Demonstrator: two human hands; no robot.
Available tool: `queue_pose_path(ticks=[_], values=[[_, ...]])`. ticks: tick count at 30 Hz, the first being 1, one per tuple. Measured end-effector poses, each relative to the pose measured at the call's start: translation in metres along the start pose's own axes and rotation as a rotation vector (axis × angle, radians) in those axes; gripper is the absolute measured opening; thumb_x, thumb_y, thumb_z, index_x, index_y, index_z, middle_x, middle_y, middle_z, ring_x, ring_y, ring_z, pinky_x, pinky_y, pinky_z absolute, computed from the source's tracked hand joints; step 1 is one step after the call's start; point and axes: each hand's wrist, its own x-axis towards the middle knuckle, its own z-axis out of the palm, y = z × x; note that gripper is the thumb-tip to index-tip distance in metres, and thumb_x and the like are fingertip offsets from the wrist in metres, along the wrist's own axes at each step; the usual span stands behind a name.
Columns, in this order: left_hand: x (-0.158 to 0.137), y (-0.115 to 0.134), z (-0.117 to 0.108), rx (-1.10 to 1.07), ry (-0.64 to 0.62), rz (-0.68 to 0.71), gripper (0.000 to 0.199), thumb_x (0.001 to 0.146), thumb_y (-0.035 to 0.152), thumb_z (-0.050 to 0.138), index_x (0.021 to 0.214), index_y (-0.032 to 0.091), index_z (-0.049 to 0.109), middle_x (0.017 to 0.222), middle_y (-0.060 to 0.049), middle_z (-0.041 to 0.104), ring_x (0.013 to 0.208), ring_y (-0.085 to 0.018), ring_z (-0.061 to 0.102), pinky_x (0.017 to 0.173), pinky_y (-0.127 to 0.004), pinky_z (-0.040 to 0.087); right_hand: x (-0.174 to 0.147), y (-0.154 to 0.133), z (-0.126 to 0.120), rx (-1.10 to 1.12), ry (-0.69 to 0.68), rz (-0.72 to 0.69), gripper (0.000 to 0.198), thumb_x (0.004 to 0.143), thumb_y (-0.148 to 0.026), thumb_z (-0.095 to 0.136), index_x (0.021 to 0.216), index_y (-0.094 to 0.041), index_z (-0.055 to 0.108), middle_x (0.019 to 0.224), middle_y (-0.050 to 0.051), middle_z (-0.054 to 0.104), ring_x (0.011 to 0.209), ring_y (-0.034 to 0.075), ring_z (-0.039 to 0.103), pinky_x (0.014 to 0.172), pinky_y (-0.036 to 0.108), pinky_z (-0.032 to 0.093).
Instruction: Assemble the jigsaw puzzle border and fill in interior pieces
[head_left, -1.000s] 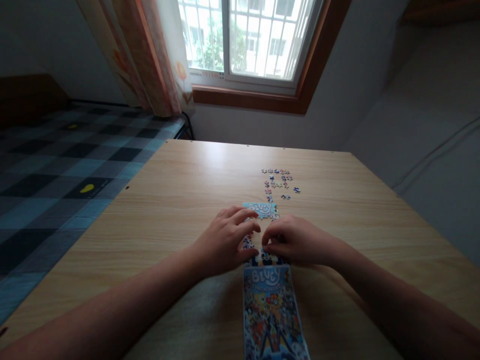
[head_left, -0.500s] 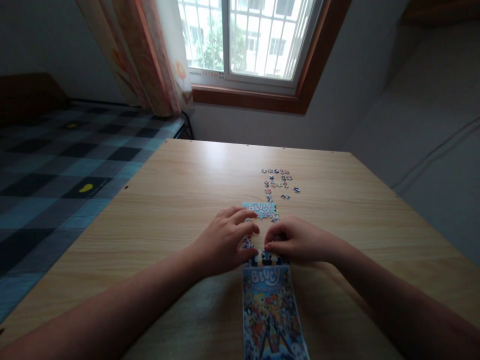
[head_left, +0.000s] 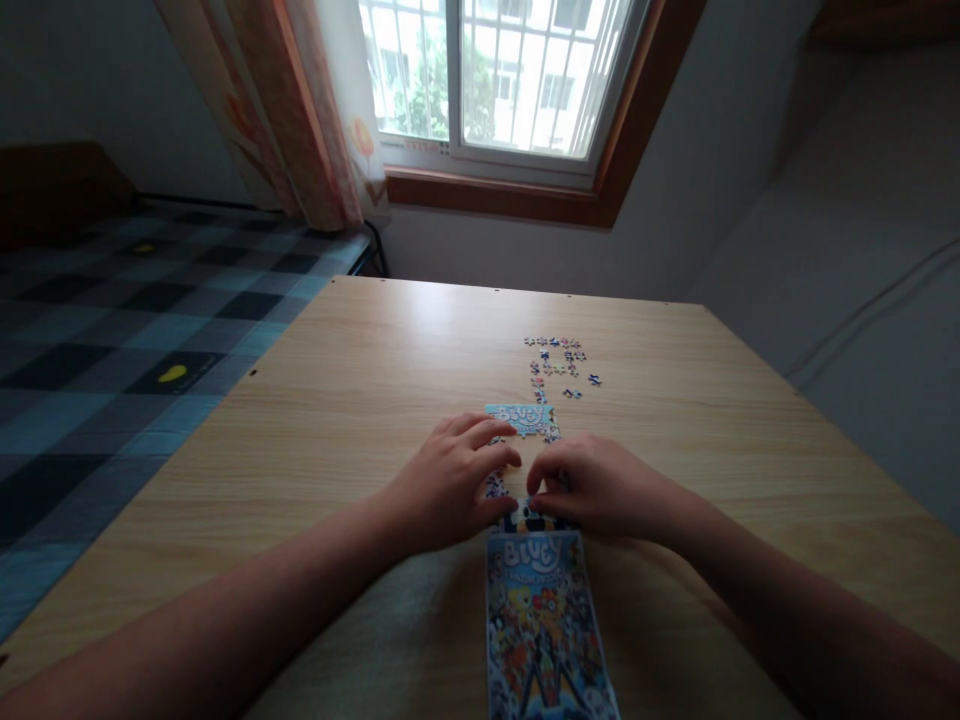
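A partly joined jigsaw puzzle [head_left: 519, 419] lies on the wooden table, with a light-blue lettered strip at its far end and a bare gap in its middle. My left hand [head_left: 448, 482] rests over the puzzle's left side, fingers apart and curved, its thumb by the near rows. At the near right part, my right hand [head_left: 604, 485] has thumb and index finger pinched low over the dark and cream section [head_left: 525, 520]. A small puzzle piece seems to be between those fingertips, mostly hidden. Close below lies a colourful "Bluey" picture sheet [head_left: 551, 625].
Several loose puzzle pieces [head_left: 555, 368] are scattered beyond the puzzle, toward the far side of the table [head_left: 360, 380]. A bed with a checked cover [head_left: 150, 330] stands to the left. Behind the table are a curtain [head_left: 300, 120] and a barred window [head_left: 517, 90].
My right hand's fingertips have shifted slightly and press a little lower at the near section. The left hand stays in place. The loose pieces have not moved.
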Motion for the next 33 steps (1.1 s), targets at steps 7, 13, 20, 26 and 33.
queue_pose_path(ticks=[7,13,20,26,33], values=[[0.000,-0.001,0.002,-0.002,0.012,0.006,0.027,0.080,0.034,0.076,0.104,0.025,0.068,0.132,-0.007,0.064,0.124,-0.032,0.054,0.105,-0.057,0.044,0.000,-0.001,0.005,-0.028,0.024,-0.001,0.008,0.079,-0.021,0.072,0.081,-0.027,0.078,0.072,-0.002,0.071,0.066,0.013,0.060,0.061,0.027,0.035],[0.000,-0.002,0.002,-0.001,0.016,0.012,0.026,0.081,0.034,0.076,0.104,0.025,0.068,0.133,-0.006,0.064,0.124,-0.032,0.054,0.105,-0.057,0.044,0.001,0.002,0.000,0.031,0.068,-0.060,0.009,0.084,-0.025,0.070,0.079,-0.025,0.078,0.070,-0.003,0.071,0.062,0.011,0.058,0.059,0.026,0.036],[0.000,-0.002,-0.001,-0.013,0.020,0.044,0.019,0.088,0.036,0.069,0.104,0.026,0.069,0.132,-0.006,0.064,0.122,-0.031,0.055,0.104,-0.057,0.045,0.012,0.044,-0.020,0.021,0.726,-0.004,0.020,0.091,-0.035,0.065,0.079,-0.021,0.073,0.065,-0.001,0.065,0.058,0.012,0.051,0.059,0.028,0.037],[-0.004,-0.001,-0.003,-0.051,0.020,0.191,0.028,0.091,0.023,0.059,0.115,0.031,0.071,0.139,-0.006,0.061,0.129,-0.029,0.052,0.107,-0.056,0.043,0.023,0.104,-0.021,-0.043,1.051,0.050,0.022,0.087,-0.037,0.064,0.076,-0.020,0.072,0.069,0.003,0.067,0.069,0.018,0.055,0.068,0.032,0.043],[-0.004,0.002,-0.008,-0.061,-0.046,0.207,0.035,0.080,0.018,0.063,0.109,0.033,0.074,0.143,-0.004,0.058,0.133,-0.031,0.050,0.109,-0.057,0.044,0.039,0.139,-0.018,0.331,1.226,0.351,0.032,0.079,-0.048,0.063,0.078,-0.017,0.071,0.079,0.006,0.071,0.076,0.021,0.061,0.074,0.034,0.048]])
